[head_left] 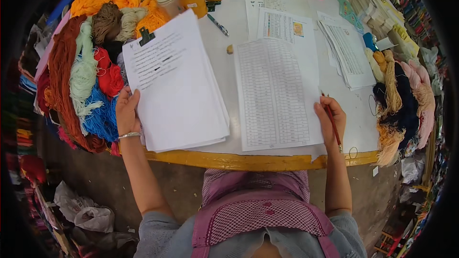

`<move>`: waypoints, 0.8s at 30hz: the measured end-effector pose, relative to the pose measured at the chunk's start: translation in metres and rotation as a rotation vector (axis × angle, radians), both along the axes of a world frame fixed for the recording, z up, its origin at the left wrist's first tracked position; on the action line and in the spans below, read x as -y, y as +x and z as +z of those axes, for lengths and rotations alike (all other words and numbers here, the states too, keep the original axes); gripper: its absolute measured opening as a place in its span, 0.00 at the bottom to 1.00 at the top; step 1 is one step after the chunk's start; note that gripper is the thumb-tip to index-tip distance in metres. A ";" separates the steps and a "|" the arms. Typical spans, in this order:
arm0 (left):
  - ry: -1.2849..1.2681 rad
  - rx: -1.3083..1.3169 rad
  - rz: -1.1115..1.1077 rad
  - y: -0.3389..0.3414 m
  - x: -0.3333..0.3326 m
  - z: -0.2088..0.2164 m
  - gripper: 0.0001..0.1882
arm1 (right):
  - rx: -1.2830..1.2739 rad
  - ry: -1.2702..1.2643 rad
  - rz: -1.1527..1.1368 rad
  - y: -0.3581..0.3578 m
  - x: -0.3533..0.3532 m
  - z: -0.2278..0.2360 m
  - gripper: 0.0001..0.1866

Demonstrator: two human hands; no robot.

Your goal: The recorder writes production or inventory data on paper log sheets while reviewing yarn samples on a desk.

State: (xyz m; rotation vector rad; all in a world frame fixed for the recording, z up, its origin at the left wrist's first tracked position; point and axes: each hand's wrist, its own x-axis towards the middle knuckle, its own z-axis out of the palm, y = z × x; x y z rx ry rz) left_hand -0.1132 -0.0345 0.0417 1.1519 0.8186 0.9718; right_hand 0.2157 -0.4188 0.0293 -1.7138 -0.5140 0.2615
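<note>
My left hand (pixel 128 112) grips the left edge of a stack of white papers (pixel 184 105), thumb on top. A dark binder clip (pixel 146 36) pinches the stack's upper left corner, and handwriting fills the top sheet's upper part. In my right hand (pixel 332 119) is a thin red pencil (pixel 333 126), its tip pointing away from me. That hand rests at the right edge of a printed table sheet (pixel 273 95), which lies flat on the white tabletop (pixel 215 43). Beyond it is another sheet with a coloured chart (pixel 278 25).
Colourful yarn hanks (pixel 83 71) are heaped at the left, more yarn (pixel 401 91) at the right. Pen holders (pixel 192 1) and a lidded jar (pixel 169 1) stand at the back left. A pen (pixel 218 25) lies mid-table. Paper stacks (pixel 348 52) sit right. The table's yellow edge (pixel 229 161) is nearest me.
</note>
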 end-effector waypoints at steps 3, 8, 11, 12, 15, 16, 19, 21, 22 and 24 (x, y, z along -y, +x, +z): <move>-0.174 0.023 -0.154 -0.007 0.004 -0.015 0.09 | -0.017 -0.003 0.100 -0.014 -0.028 -0.005 0.07; -0.265 -0.014 -0.261 0.027 0.049 -0.021 0.09 | -0.244 0.078 0.309 -0.055 -0.077 -0.014 0.06; -0.253 -0.060 -0.235 0.033 0.061 -0.026 0.07 | -0.216 0.025 0.434 -0.068 -0.094 -0.022 0.07; -0.212 -0.102 -0.212 0.035 0.063 -0.028 0.07 | -0.177 0.000 0.461 -0.070 -0.097 -0.022 0.07; -0.154 -0.161 -0.195 0.038 0.064 -0.032 0.08 | -0.110 -0.009 0.507 -0.070 -0.101 -0.032 0.07; -0.134 -0.181 -0.191 0.036 0.063 -0.035 0.09 | -0.035 -0.018 0.546 -0.071 -0.102 -0.032 0.07; -0.145 -0.232 -0.142 0.037 0.059 -0.040 0.08 | 0.020 -0.077 0.559 -0.075 -0.103 -0.035 0.07; -0.120 -0.247 -0.127 0.046 0.063 -0.037 0.09 | 0.018 -0.138 0.569 -0.073 -0.102 -0.031 0.06; -0.093 -0.263 -0.108 0.051 0.066 -0.031 0.11 | 0.017 -0.198 0.582 -0.072 -0.101 -0.026 0.06; -0.164 -0.205 -0.216 0.055 0.063 -0.024 0.13 | 0.075 -0.155 0.582 -0.076 -0.104 -0.014 0.07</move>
